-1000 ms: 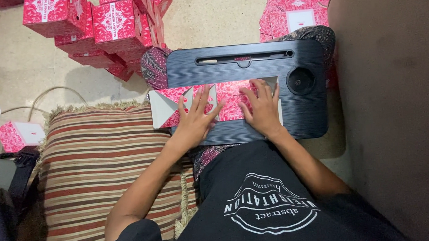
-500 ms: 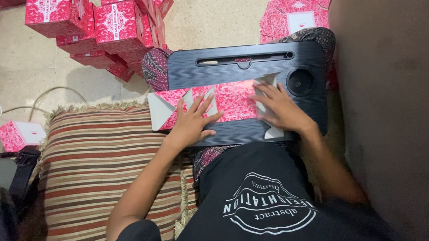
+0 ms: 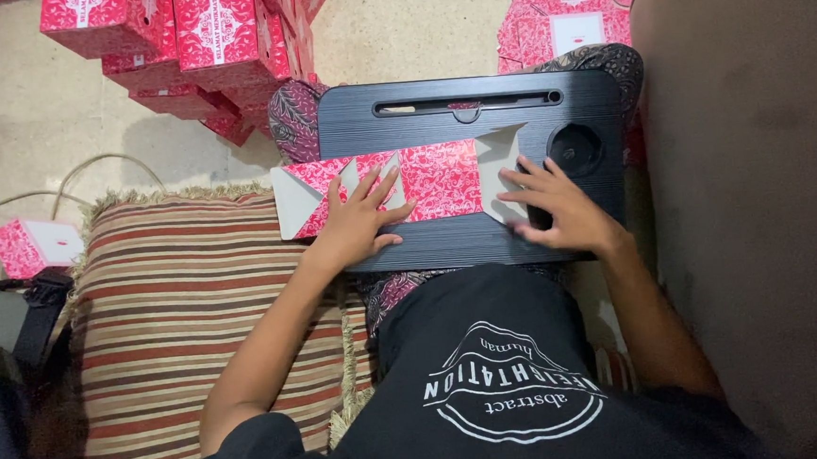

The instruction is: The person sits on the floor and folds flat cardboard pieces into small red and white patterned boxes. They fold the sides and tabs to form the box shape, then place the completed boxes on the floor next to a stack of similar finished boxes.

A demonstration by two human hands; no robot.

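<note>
Flat box blank [image 3: 424, 181]: red patterned card with white flaps, unfolded, lying across the middle of the black lap tray [image 3: 447, 241]; its left end overhangs the tray edge toward 9 o'clock.
Left hand [image 3: 359, 225]: fingers spread apart, pressed flat on the blank's left half.
Right hand [image 3: 559, 213]: fingers splayed, resting on the tray beside the blank's right white flap, touching its edge.
Round recess [image 3: 576, 148]: in the tray at 2 o'clock from the blank, just past the right fingertips.
Tray slot [image 3: 467, 104]: at 12 o'clock.
Finished red boxes [image 3: 189, 44]: stacked at 11 o'clock on the floor.
More flat blanks [image 3: 570, 16]: at 1 o'clock.
Striped cushion [image 3: 178, 329]: at 8 o'clock, under the left forearm.
Small red box [image 3: 36, 245]: at 9 o'clock.
</note>
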